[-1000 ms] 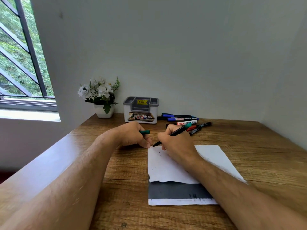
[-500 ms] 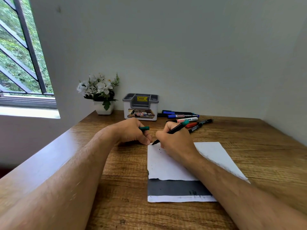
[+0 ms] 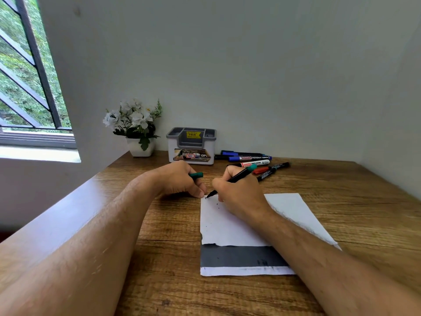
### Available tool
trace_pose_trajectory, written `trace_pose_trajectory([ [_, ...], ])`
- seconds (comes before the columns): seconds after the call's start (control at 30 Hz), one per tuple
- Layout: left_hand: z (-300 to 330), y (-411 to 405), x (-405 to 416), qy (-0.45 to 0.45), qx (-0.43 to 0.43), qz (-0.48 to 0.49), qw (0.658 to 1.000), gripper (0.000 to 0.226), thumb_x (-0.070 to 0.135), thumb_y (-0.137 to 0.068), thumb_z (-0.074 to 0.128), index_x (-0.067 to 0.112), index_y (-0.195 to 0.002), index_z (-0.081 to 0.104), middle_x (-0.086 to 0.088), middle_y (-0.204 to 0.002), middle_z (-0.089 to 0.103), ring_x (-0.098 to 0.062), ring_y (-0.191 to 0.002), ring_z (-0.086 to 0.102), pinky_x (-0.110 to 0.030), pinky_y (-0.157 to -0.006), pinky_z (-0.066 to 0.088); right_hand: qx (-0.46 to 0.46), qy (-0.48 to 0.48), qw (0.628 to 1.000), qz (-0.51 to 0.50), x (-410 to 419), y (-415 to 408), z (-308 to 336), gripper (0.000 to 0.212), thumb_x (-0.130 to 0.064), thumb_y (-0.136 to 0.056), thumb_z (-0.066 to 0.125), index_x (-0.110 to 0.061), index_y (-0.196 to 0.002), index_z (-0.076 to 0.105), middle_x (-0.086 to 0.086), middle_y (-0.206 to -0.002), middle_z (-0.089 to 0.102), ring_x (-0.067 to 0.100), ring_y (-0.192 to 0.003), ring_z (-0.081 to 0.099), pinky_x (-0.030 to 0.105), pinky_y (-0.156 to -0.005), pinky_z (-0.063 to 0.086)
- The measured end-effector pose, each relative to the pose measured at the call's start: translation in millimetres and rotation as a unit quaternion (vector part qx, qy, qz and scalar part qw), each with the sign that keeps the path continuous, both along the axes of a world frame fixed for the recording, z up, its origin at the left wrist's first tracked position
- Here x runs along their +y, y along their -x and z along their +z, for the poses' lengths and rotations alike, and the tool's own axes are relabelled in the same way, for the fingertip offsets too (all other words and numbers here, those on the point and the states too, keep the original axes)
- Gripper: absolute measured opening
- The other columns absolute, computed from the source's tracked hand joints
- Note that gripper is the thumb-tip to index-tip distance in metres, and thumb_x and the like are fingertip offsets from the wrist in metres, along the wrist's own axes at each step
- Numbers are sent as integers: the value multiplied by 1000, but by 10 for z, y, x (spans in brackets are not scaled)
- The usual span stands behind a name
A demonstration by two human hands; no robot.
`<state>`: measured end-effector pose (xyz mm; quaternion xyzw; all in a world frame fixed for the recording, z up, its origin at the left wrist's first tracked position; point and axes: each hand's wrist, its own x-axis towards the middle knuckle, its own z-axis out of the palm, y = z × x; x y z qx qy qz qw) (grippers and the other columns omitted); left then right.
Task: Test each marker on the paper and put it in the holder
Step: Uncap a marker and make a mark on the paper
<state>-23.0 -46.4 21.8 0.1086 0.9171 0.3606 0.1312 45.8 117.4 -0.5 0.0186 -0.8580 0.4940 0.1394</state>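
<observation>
Right hand fingers pinch the green marker, tip on paper; left hand grips its cap; holder at twelve o'clock looks empty, others wait.

Room to move around my hands on the desk

At 12 o'clock the holder stands against the wall with bare wood between it and my left hand, so a straight reach is open. At 1 o'clock the loose markers lie in a cluster just beyond my right hand, blocking a low sweep there. At 11 o'clock the flower pot crowds the corner beside the holder. The paper lies flat under my right forearm. From 2 to 4 o'clock the wood is open as far as the side wall; 7 to 9 o'clock is open too.
</observation>
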Motion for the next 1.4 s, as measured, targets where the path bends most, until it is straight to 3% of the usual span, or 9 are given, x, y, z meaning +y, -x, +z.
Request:
trace_pose_trajectory([
  [0.7,12,-14,5,3,-4,0,1000,12,9,-77,80,20,-80,78,9,-76,75,-12,-90,65,-28,-77,44,3,-4,1000,2,-8,2,5,17,-18,-83,65,-17,-68,57,11,-78,71,13,-70,62,19,-51,40],
  [0.93,20,-16,5,12,-4,-3,1000,14,11,-78,79,24,-75,76,16,-64,72,-9,-82,63,-26,-66,38,4,-7,1000,5,-16,-6,9,15,-19,-81,66,-16,-69,59,11,-77,72,11,-68,62,18,-50,39],
  [1.3,6,-4,-1,6,0,-6,1000,12,10,-77,80,21,-80,78,11,-72,75,-10,-86,66,-28,-74,46,4,-13,1000,4,-20,-11,23,19,-18,-84,65,-18,-67,56,12,-79,72,12,-68,60,20,-52,39],
  [1.4,4,-3,1,5,-3,-4,1000,12,9,-77,80,21,-79,78,11,-72,75,-10,-86,65,-26,-69,41,2,-10,1000,1,-20,-13,18,18,-19,-84,65,-18,-68,55,12,-80,72,15,-72,64,21,-51,40],
])
